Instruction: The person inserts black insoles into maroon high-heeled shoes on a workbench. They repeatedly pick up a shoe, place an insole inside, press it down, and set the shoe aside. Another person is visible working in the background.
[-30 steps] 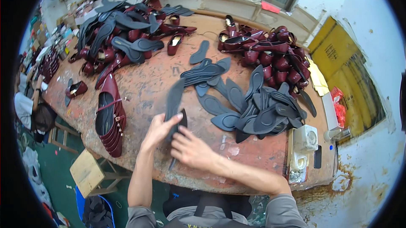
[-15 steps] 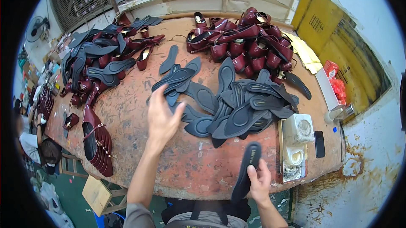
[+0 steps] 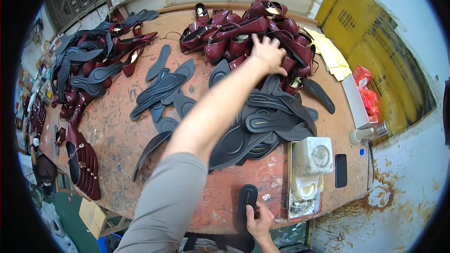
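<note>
My left arm stretches far across the table, and my left hand (image 3: 268,57) is over a heap of glossy dark-red strapped shoes (image 3: 234,32). Its fingers are spread on or just above the shoes; nothing shows gripped in them. Near the front edge my right hand (image 3: 260,220) pinches a dark grey shoe insole (image 3: 248,201), thumb on its upper face. Between the hands lies a loose pile of insoles (image 3: 272,121), partly covered by my left forearm. A smaller insole stack (image 3: 161,89) lies left of it. One curved insole (image 3: 149,154) lies tilted beside my forearm.
A white glue container (image 3: 314,156) stands in a tray at the right, near a black phone (image 3: 341,171). Behind are a box of red packets (image 3: 368,98) and yellow sheets (image 3: 328,53). More shoes and insoles (image 3: 89,60) heap at the far left, a multi-strap shoe (image 3: 83,164) nearer.
My left hand has moved from above the insoles, rightward and away, to the shoe heap. The curved insole now lies beside my left forearm. My right hand keeps its insole.
</note>
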Demonstrator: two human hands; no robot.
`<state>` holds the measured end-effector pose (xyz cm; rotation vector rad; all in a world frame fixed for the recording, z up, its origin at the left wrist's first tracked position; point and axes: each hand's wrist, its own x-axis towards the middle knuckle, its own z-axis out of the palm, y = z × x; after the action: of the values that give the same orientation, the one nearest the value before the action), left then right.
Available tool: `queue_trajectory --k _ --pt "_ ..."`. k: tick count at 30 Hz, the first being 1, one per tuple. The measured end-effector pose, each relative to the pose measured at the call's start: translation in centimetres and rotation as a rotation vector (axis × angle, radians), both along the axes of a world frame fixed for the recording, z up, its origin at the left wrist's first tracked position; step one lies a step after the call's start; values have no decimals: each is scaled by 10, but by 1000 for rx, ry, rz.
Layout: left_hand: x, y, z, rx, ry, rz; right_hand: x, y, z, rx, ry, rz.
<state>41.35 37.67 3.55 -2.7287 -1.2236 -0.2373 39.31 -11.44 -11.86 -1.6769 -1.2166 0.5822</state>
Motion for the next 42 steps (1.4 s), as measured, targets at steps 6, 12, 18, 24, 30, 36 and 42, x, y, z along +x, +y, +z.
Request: queue_trajectory --k 6,12,18,24,30,36,42 --pt "-69 57 -16 -76 -121 -179 -3 6 7 -18 53 27" --pt "-66 37 48 51 -196 -296 -4 7 3 17 57 50" --pt "-148 -91 109 106 -266 -512 0 6 0 -20 72 -14" --pt "-290 -245 55 18 -261 -321 -3 9 -1 124 171 -14" --pt "-352 -392 14 -313 -752 -83 16 -7 20 123 504 -36" --pt "-398 -452 -25 -1015 -554 219 34 -27 100 82 432 135" --pt "-340 -455 -55 -507 -362 -90 2 -16 121 65 16 343"
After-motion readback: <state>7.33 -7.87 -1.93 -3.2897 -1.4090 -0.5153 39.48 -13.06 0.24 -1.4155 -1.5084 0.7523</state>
